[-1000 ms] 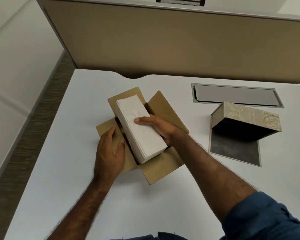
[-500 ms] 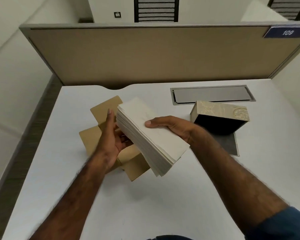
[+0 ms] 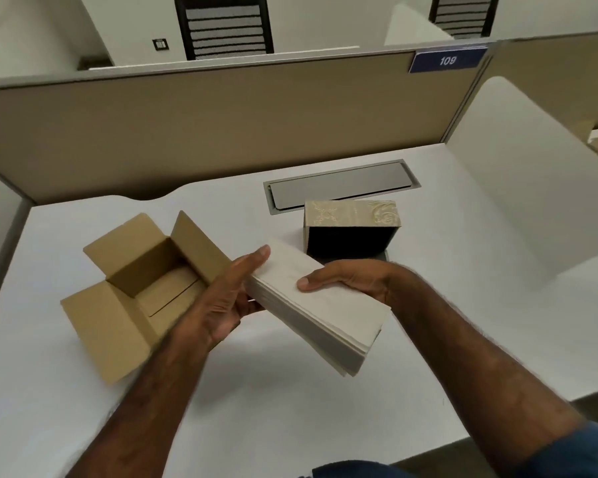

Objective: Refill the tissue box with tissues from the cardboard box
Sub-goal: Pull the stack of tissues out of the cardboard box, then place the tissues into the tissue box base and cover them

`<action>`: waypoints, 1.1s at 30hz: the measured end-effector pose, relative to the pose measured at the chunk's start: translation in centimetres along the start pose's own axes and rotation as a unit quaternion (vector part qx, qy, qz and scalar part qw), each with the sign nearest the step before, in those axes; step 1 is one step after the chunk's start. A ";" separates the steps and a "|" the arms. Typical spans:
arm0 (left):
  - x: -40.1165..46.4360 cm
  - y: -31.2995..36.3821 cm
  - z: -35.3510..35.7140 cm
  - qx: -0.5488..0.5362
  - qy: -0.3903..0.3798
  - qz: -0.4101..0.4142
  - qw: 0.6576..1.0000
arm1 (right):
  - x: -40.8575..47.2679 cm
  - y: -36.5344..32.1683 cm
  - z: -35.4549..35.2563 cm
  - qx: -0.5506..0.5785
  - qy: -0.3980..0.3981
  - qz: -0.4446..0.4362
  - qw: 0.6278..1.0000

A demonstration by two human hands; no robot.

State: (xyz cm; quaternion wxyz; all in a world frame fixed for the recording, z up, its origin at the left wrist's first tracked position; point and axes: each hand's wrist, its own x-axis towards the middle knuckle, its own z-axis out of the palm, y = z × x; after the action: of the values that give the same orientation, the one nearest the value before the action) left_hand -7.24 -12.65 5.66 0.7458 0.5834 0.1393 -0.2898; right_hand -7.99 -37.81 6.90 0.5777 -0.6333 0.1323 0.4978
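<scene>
A cardboard box [image 3: 142, 288] is sitting at the left of the white desk [image 3: 463, 270], its flaps standing open and its interior showing bare. Just right of it, the left hand [image 3: 221, 301] is pressing flat-fingered against the long left side of a stack of tissues [image 3: 321, 305], which is being held tilted above the desk between the two boxes. The right hand [image 3: 353, 281] is grasping the stack from the right, thumb lying across its top. Behind the stack, the patterned tissue box [image 3: 353, 215] is lying with its dark opening facing the person, near a grey cable hatch [image 3: 339, 184].
</scene>
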 end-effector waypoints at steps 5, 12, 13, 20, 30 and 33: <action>2.2 -1.9 3.9 0.038 -0.038 -0.019 0.998 | -2.3 3.2 -4.4 -0.002 0.000 0.012 1.000; 5.0 -5.0 8.2 0.047 -0.008 -0.037 0.998 | -3.3 8.7 -9.7 0.055 0.007 -0.002 0.998; 5.5 -5.3 8.4 0.040 -0.003 -0.036 0.999 | -3.4 9.5 -10.3 0.079 0.015 -0.013 0.997; 8.5 -7.4 9.0 -0.017 0.038 -0.035 0.999 | -2.7 13.9 -13.9 0.207 0.111 -0.063 0.970; 13.1 -9.7 10.1 -0.025 0.085 -0.021 0.996 | 0.3 15.4 -16.0 0.338 0.214 -0.134 0.906; 14.4 -10.0 10.1 0.011 0.103 -0.022 0.994 | 1.3 15.0 -16.6 0.330 0.252 -0.159 0.896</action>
State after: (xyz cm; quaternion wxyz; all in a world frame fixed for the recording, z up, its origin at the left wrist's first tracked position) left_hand -3.10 -27.68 -7.27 0.7145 0.6151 0.2248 -0.2461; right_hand -10.60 -56.06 -5.75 0.7719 -0.5235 0.3276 0.1507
